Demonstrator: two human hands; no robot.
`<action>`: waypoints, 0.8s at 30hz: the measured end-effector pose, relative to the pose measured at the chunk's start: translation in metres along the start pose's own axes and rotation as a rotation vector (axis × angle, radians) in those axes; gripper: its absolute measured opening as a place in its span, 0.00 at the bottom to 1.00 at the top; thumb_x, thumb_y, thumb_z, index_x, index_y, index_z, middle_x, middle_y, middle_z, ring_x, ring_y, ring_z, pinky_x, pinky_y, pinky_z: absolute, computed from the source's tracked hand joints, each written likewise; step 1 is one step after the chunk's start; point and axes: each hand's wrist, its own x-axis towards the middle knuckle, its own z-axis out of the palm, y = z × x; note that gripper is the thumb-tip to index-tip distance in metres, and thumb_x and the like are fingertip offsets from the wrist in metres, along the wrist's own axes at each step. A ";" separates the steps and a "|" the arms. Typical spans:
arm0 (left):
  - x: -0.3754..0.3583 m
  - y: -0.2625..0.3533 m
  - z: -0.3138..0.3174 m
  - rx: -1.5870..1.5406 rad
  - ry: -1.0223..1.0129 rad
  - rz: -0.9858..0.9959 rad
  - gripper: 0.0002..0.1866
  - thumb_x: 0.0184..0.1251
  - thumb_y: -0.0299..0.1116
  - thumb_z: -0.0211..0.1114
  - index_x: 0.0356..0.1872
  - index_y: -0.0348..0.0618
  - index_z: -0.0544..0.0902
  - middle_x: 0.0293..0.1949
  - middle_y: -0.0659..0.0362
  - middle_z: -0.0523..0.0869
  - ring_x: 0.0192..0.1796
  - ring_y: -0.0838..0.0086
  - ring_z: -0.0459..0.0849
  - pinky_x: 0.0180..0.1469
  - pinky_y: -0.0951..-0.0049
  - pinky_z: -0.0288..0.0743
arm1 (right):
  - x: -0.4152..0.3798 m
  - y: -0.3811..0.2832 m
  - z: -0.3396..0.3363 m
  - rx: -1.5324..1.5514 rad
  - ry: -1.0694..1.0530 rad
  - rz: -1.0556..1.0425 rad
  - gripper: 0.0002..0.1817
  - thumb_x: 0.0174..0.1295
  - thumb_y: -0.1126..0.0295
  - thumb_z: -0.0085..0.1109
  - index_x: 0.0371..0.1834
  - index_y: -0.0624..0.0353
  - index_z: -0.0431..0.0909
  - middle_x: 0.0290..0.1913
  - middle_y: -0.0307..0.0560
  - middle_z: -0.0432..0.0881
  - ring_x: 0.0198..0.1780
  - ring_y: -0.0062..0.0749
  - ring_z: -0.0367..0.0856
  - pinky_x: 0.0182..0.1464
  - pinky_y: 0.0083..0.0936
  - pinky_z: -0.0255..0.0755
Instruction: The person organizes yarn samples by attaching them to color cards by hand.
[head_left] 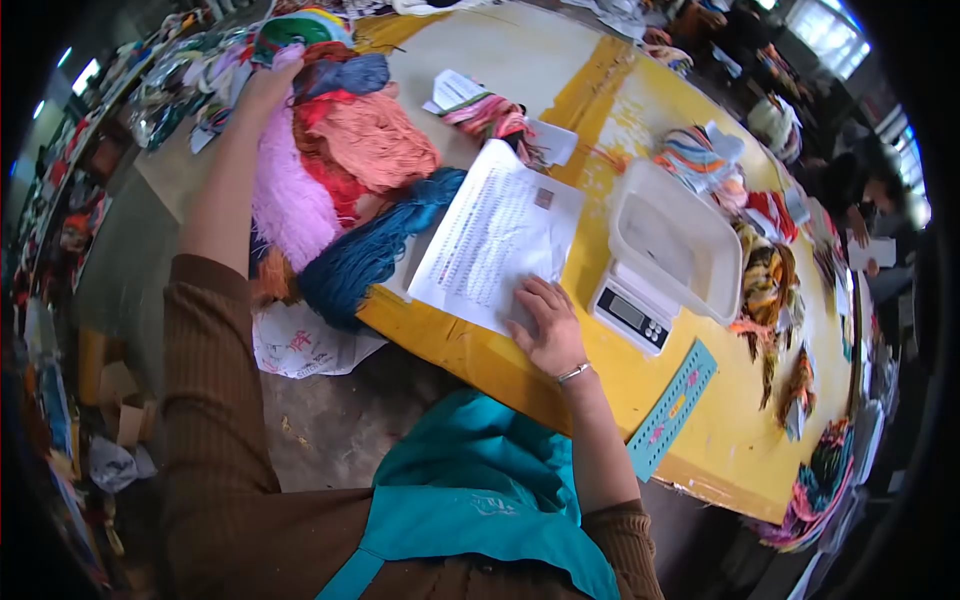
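My left hand [276, 82] reaches to the top of a pink-lilac yarn hank [290, 185], its fingers closed around the upper end. Beside that hank lie salmon yarn [370, 140], red yarn [345, 190], and dark blue yarn [355, 75]. A teal-blue hank [365, 255] rests at the table's left edge. My right hand [548, 325] lies with fingers spread on the lower right part of a printed sheet [495, 235]. Right of it stands a digital scale [630, 308] with a clear plastic tray [675, 240] on top.
A teal perforated card [673, 408] lies at the yellow table's [740, 440] front edge. Striped yarn with labels [495, 115] sits behind the sheet. More bundles [770, 280] line the right side. Another person's hand [872, 267] shows at far right, near a paper.
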 end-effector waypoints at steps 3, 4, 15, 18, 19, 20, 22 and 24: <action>0.041 -0.034 0.018 0.084 -0.089 0.049 0.41 0.55 0.66 0.56 0.45 0.30 0.83 0.50 0.35 0.81 0.58 0.44 0.77 0.59 0.59 0.70 | -0.005 0.000 -0.003 0.013 -0.010 0.023 0.24 0.51 0.65 0.67 0.52 0.60 0.77 0.60 0.53 0.76 0.64 0.48 0.70 0.70 0.43 0.59; 0.052 -0.048 0.022 0.096 -0.094 0.152 0.39 0.56 0.64 0.56 0.45 0.31 0.83 0.51 0.37 0.81 0.57 0.44 0.77 0.58 0.58 0.71 | -0.008 0.000 -0.004 0.023 -0.012 0.027 0.24 0.51 0.65 0.67 0.52 0.60 0.77 0.59 0.53 0.76 0.64 0.48 0.70 0.70 0.43 0.58; -0.141 -0.001 -0.084 -0.806 0.712 0.013 0.22 0.67 0.44 0.57 0.51 0.33 0.77 0.50 0.46 0.82 0.50 0.58 0.82 0.55 0.62 0.73 | -0.091 -0.031 -0.063 -0.200 0.001 0.169 0.28 0.53 0.62 0.66 0.59 0.55 0.74 0.65 0.52 0.70 0.71 0.48 0.62 0.70 0.49 0.53; -0.213 -0.053 -0.110 -0.802 0.664 0.225 0.28 0.61 0.40 0.63 0.58 0.32 0.71 0.53 0.45 0.78 0.52 0.55 0.81 0.55 0.57 0.76 | -0.149 -0.024 -0.077 -0.417 0.000 0.479 0.29 0.54 0.64 0.65 0.61 0.56 0.72 0.68 0.52 0.68 0.72 0.49 0.59 0.72 0.47 0.51; -0.231 -0.097 -0.114 -0.683 0.624 0.285 0.33 0.53 0.36 0.71 0.60 0.34 0.69 0.54 0.44 0.76 0.54 0.51 0.79 0.57 0.53 0.75 | -0.169 -0.019 -0.081 -0.454 0.008 0.518 0.30 0.56 0.63 0.63 0.63 0.57 0.70 0.69 0.52 0.67 0.73 0.48 0.58 0.72 0.46 0.49; -0.268 -0.090 -0.119 -0.643 0.641 0.278 0.35 0.52 0.36 0.72 0.61 0.35 0.68 0.55 0.43 0.75 0.57 0.50 0.77 0.59 0.52 0.72 | -0.187 -0.014 -0.085 -0.491 0.015 0.556 0.31 0.57 0.62 0.61 0.65 0.57 0.68 0.70 0.52 0.65 0.74 0.48 0.56 0.73 0.45 0.46; -0.337 -0.062 -0.128 -0.270 0.673 0.508 0.38 0.52 0.37 0.74 0.63 0.36 0.67 0.56 0.42 0.74 0.60 0.48 0.74 0.62 0.50 0.68 | -0.206 -0.001 -0.097 -0.500 -0.056 0.554 0.32 0.60 0.63 0.58 0.69 0.58 0.64 0.72 0.51 0.62 0.75 0.46 0.54 0.75 0.44 0.44; -0.382 -0.062 -0.122 -0.099 0.616 0.692 0.37 0.53 0.37 0.74 0.63 0.36 0.68 0.57 0.41 0.74 0.61 0.47 0.73 0.63 0.49 0.66 | -0.217 0.019 -0.109 -0.456 -0.067 0.490 0.33 0.59 0.63 0.59 0.68 0.58 0.64 0.72 0.50 0.63 0.74 0.44 0.55 0.74 0.45 0.44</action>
